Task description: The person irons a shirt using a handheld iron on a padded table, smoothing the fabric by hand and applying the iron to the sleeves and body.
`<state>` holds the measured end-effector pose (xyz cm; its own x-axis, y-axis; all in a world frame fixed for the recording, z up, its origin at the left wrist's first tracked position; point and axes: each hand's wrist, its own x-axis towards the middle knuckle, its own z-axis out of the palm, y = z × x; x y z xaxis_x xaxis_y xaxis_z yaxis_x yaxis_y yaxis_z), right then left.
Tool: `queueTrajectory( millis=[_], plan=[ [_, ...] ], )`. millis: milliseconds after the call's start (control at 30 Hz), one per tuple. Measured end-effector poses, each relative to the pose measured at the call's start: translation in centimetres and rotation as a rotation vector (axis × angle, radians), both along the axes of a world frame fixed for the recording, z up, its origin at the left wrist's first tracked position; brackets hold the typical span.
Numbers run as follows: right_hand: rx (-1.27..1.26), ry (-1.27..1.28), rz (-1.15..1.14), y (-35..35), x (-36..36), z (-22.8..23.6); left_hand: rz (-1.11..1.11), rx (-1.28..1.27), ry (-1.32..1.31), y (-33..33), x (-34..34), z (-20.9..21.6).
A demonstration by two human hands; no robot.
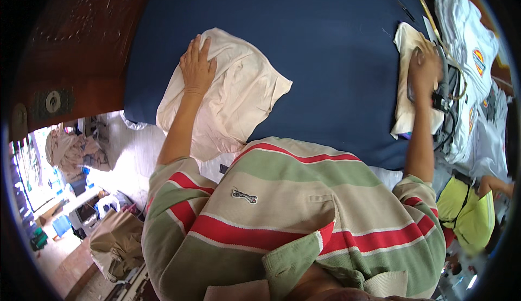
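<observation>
A cream cloth garment (239, 84) lies rumpled on the left part of the navy-covered table (331, 46), its near end hanging over the front edge. On its upper left side my left hand (198, 65) rests flat, fingers stretched out. Far to the right, my right hand (426, 70) grips the handle of an iron (411, 86), slightly blurred. The iron sits on a folded cream cloth pad (402, 113). My hand hides most of its body, and a dark cord bundle (446, 105) hangs beside it.
Light-coloured printed garments in plastic (461, 35) are stacked along the right edge. A thin dark tool (406, 10) lies at the far right. Carved dark wood furniture (87, 40) borders the left. Another person's hand (495, 186) shows at lower right near a yellow-green bag (472, 214).
</observation>
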<state>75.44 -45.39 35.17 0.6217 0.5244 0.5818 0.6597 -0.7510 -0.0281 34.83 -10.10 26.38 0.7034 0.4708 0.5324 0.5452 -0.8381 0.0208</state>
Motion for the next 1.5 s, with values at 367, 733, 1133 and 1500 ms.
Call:
queueTrajectory(
  millis=[367, 733, 1133, 1500],
  plan=[
    [0.092, 0.973, -0.216, -8.8, 14.1, 1.3, -0.027, -0.297, 0.229, -4.8, 4.4, -2.5],
    [-0.382, 0.698, 0.4, 5.5, -6.1, 4.8, -0.011, -0.272, 0.288, -4.5, 4.5, -3.1],
    [-0.495, 0.698, 0.702, 15.6, -18.1, 2.0, 0.003, -0.332, 0.413, -2.3, 3.5, -1.1],
    [-0.44, 0.614, 0.708, 21.6, -18.7, 0.7, 0.005, -0.412, 0.527, -0.9, 3.9, 0.0]
  ],
)
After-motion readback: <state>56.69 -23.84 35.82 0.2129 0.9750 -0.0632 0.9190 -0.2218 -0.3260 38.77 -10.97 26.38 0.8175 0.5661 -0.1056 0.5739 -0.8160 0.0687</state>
